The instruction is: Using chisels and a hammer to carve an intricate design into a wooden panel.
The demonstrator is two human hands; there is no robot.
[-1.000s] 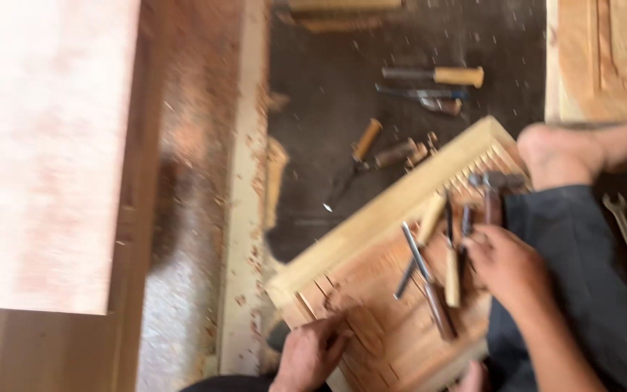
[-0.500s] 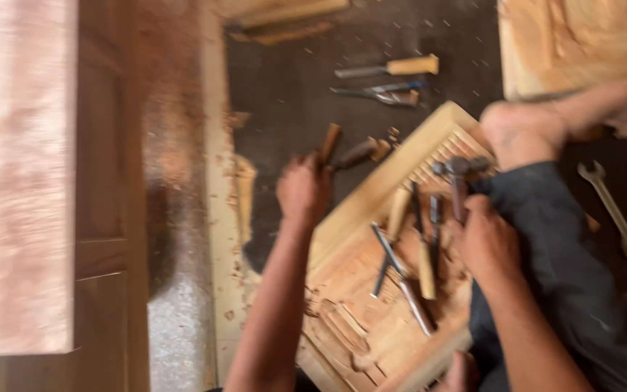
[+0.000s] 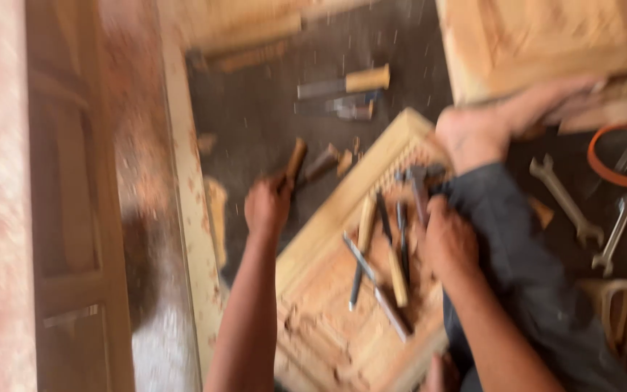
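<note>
Wooden-handled tool (image 3: 295, 160) in left hand (image 3: 267, 205) — chisels (image 3: 382, 261) alongside

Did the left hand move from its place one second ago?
Yes. The left hand left the near corner of the carved wooden panel and went outward, past its far-left edge, to the wooden-handled tool on the floor.

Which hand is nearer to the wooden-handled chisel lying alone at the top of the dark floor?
Left. The left hand is out on the floor below the wooden-handled chisel, closed around another tool's handle. The right hand rests lower, on the carved panel beside the row of chisels.
</note>
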